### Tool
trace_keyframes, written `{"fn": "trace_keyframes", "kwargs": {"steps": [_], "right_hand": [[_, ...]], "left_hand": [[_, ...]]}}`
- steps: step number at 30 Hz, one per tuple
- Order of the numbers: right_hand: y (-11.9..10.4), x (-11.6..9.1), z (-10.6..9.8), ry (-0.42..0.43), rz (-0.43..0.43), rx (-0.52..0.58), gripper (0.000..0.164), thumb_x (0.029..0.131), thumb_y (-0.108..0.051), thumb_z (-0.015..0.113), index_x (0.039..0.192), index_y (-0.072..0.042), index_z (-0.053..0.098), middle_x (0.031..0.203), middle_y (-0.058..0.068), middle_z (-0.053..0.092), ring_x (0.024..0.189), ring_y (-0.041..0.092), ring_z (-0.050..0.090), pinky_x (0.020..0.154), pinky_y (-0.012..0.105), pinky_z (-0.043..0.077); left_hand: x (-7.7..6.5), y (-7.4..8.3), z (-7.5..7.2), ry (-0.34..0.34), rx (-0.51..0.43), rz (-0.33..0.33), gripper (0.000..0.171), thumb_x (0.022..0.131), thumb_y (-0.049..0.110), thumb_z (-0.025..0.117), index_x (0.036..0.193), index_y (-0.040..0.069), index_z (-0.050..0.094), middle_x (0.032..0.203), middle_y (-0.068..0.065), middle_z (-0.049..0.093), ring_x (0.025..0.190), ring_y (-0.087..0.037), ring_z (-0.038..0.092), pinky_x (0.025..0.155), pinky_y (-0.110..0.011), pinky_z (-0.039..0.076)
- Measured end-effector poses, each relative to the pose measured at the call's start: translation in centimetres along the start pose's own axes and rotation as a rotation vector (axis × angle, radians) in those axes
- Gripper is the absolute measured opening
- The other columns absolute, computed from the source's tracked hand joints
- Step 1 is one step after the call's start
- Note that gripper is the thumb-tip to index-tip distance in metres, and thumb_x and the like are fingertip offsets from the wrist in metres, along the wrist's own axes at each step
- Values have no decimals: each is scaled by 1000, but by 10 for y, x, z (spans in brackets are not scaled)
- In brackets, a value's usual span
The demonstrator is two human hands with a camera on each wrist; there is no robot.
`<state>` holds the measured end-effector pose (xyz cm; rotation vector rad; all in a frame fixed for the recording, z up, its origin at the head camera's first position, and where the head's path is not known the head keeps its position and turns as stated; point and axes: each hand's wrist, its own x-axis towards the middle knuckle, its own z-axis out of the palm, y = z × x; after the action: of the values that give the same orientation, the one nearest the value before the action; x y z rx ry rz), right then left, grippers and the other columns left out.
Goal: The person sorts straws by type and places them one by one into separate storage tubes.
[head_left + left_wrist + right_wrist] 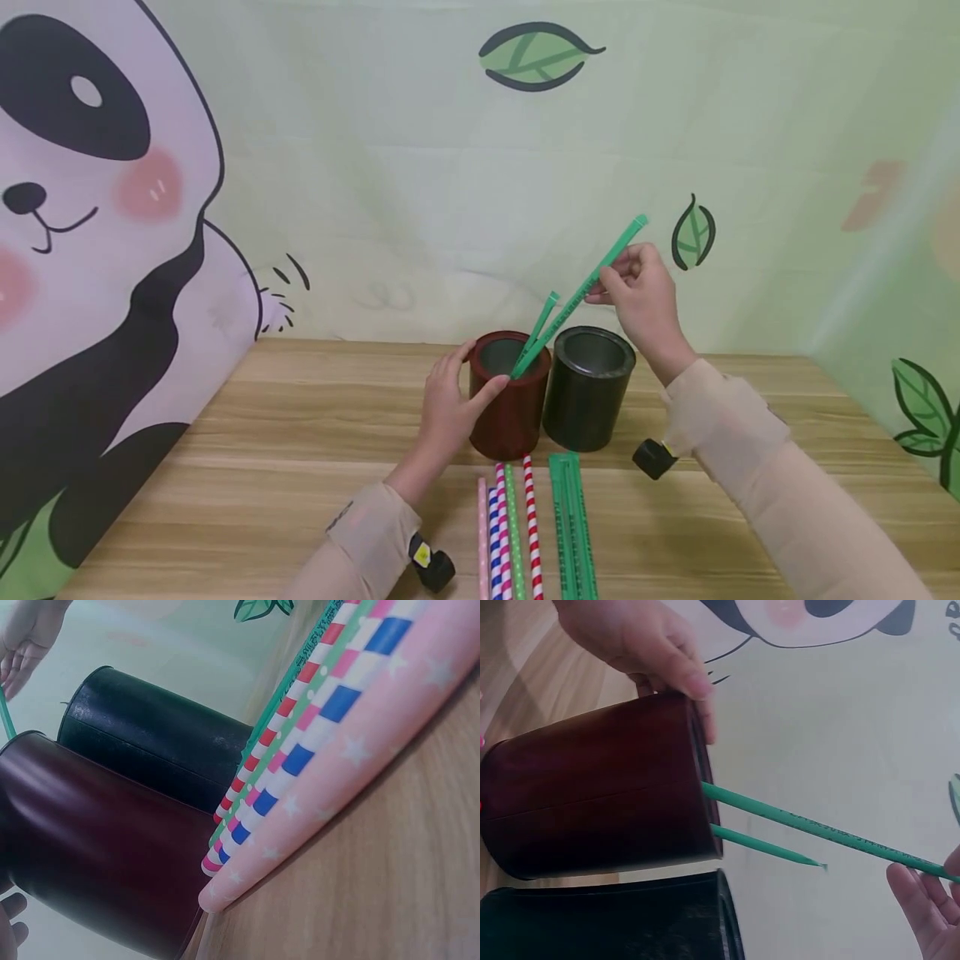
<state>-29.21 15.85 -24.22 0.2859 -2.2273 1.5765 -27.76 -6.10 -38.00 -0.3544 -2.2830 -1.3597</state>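
My left hand (450,396) holds the dark red cup (508,421) near its rim, thumb on the near side and fingers round the left. Between thumb and fingers, my right hand (645,292) pinches a green paper-wrapped straw (581,293). This straw slants, its lower end at the red cup's mouth. Another green wrapped straw (769,847) stands in the same cup, leaning out over the rim. Close by on the right is the black cup (587,400), upright. The red cup partly hides my left fingers in the left wrist view.
In front of the cups lie several patterned paper straws (512,533), striped, dotted and starred. Right of them, several green wrapped straws (573,529) lie side by side on the wooden table (262,467). A printed panda backdrop (360,167) rises behind the table.
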Motion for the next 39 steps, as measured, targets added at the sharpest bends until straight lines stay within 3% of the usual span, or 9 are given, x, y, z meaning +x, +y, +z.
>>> {"fn": "trace_keyframes", "kwargs": {"steps": [8, 16, 28, 39], "right_hand": [[13, 0, 13, -70, 32, -119, 26, 97, -11, 47, 117, 5, 40, 100, 17, 58, 70, 4, 65, 74, 24, 58], [27, -1, 27, -125, 73, -154, 24, 95, -8, 49, 115, 5, 42, 100, 19, 57, 78, 24, 70, 78, 39, 59], [34, -6, 42, -234, 99, -242, 25, 95, -8, 48, 116, 3, 44, 103, 19, 59, 82, 26, 71, 73, 33, 60], [38, -4, 44, -270, 128, -224, 29, 94, -7, 50, 119, 6, 44, 106, 23, 60, 82, 26, 71, 74, 31, 60]], "left_hand": [[0, 0, 0, -1, -5, -5, 69, 83, 34, 74, 139, 4, 47, 133, -17, 57, 124, -34, 50, 105, -54, 39], [0, 0, 0, -1, -9, 5, 69, 83, 35, 73, 139, 4, 48, 133, -17, 57, 124, -34, 50, 106, -54, 39], [0, -1, 1, 6, 0, 21, 67, 83, 34, 74, 137, 3, 49, 132, -17, 58, 123, -34, 51, 105, -53, 40], [0, -1, 1, -4, -2, 8, 68, 83, 36, 73, 138, 4, 48, 133, -16, 57, 124, -33, 50, 105, -53, 41]]}}
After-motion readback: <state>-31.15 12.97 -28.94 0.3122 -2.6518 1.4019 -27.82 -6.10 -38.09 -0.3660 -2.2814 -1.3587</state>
